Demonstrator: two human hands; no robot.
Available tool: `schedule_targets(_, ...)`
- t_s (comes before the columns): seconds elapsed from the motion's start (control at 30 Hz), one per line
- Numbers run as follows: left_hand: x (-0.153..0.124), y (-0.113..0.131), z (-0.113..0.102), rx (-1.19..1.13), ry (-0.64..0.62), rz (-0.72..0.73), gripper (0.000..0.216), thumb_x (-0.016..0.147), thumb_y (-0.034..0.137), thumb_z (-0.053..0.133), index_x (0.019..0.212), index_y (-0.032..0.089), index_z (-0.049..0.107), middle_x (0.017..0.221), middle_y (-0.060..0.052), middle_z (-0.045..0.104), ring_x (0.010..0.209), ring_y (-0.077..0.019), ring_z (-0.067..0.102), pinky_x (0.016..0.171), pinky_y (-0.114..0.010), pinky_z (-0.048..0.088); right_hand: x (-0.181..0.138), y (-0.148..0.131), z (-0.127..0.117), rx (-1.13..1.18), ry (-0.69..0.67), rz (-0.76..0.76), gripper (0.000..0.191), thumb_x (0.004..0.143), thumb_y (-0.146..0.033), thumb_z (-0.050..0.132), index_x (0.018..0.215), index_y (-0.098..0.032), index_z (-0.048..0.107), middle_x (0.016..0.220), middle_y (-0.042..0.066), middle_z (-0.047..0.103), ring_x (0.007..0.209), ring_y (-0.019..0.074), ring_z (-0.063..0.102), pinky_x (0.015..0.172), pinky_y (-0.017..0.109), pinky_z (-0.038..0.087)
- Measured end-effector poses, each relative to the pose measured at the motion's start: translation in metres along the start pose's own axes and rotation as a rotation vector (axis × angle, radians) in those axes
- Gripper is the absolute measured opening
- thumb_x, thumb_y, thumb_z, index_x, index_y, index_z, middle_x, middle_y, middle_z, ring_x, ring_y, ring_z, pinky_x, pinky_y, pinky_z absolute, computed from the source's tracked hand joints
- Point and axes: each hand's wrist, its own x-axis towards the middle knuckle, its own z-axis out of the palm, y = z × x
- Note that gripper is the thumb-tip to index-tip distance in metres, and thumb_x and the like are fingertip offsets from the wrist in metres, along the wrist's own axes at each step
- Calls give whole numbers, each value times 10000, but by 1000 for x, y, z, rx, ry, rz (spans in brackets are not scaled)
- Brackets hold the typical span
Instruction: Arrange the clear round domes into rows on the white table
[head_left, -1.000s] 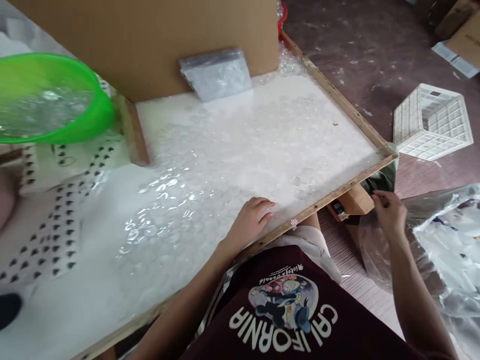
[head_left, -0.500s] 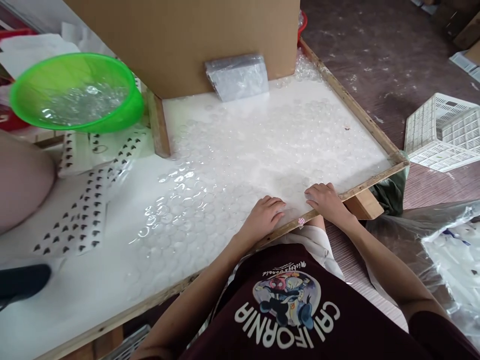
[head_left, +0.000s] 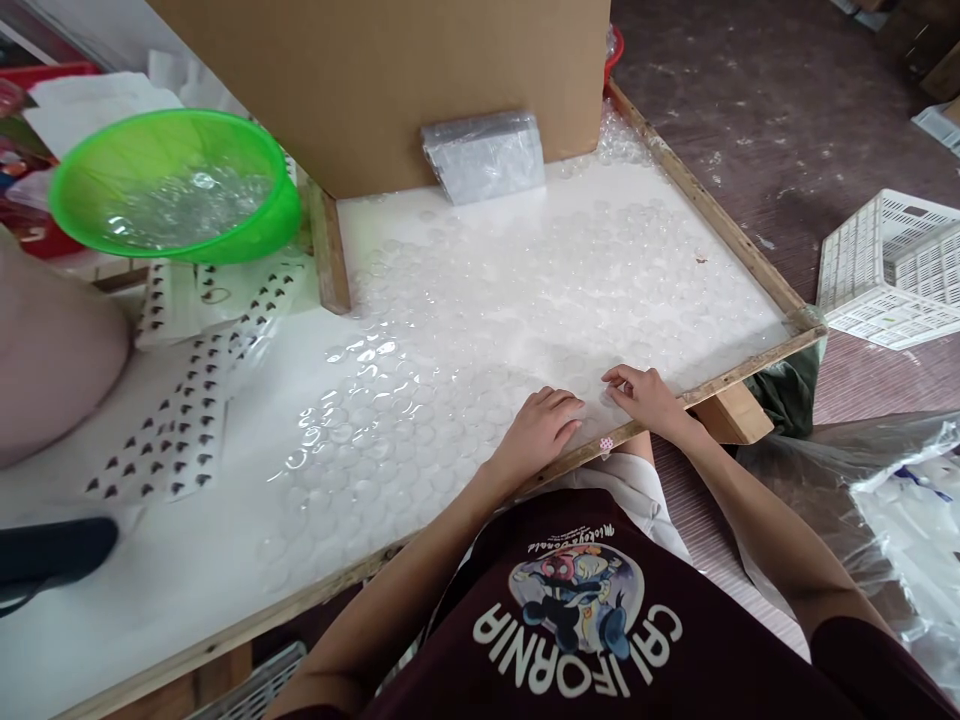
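Many clear round plastic discs (head_left: 390,430) lie spread over a white tabletop (head_left: 225,560). My left hand (head_left: 537,432) rests palm down among the discs by the table's near edge, fingers stretched forward and thumb apart. To its right, my right hand (head_left: 646,398) hovers low over or touches the discs, fingers loosely bent and apart from the thumb. I make out nothing held in either hand, though a clear disc would be hard to see there.
A wooden rim (head_left: 720,225) borders the table. At the back stand a cardboard box (head_left: 390,80) and a folded plastic packet (head_left: 487,160). A green basin (head_left: 277,230) of clear pieces sits left, beyond printed sheets (head_left: 180,420). A white crate (head_left: 892,270) lies on the floor.
The view has shifted slightly left. My left hand has moved a little nearer my right hand, whose index finger has lifted and straightened. The discs look much the same.
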Motion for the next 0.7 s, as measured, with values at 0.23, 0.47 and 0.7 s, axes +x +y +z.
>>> schedule_targets(0.23, 20, 10, 5, 32, 8, 8, 246, 953, 171, 502, 1180, 187, 596, 1186, -78, 632, 1097, -262, 541, 958, -434, 449, -3, 4, 0, 91, 2, -37, 229, 881, -171, 507, 1011, -242, 681, 971, 4, 748, 750, 150, 665, 810, 312, 505)
schedule_targets(0.47, 32, 14, 11, 41, 19, -35, 197, 949, 161, 518, 1131, 175, 593, 1121, -75, 627, 1064, -259, 546, 941, -423, 451, -1, 4, 4, 231, 7, -8, 216, 865, -215, 508, 988, -245, 684, 971, 11, 741, 812, 165, 668, 789, 316, 516)
schedule_targets(0.7, 32, 11, 11, 46, 39, -69, 210, 948, 164, 540, 1150, 157, 599, 1119, -83, 632, 1059, -260, 543, 919, -408, 453, 2, 2, -1, 278, 134, 44, 204, 851, -279, 549, 1003, -223, 673, 976, 38, 737, 774, 162, 654, 708, 297, 502)
